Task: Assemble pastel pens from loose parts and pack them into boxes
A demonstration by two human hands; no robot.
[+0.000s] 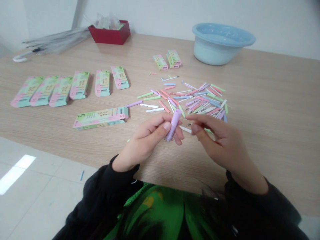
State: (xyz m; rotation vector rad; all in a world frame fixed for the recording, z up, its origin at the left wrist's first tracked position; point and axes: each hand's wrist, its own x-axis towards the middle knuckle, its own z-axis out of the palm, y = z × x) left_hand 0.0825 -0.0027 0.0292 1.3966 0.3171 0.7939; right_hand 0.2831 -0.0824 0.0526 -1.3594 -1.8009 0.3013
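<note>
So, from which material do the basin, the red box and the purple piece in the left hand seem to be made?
Basin: probably plastic, smooth with a soft sheen; its rounded rim and plain side look moulded.
Red box: thin, flat, smooth walls; card or plastic, I cannot tell.
Purple piece in the left hand: perhaps plastic, fairly matte; its rounded shape suggests this.

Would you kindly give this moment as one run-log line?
left hand: holds purple tube; right hand: near tube, grip unclear; slim pieces: scattered beyond hands; nearest carton: lying flat
</note>
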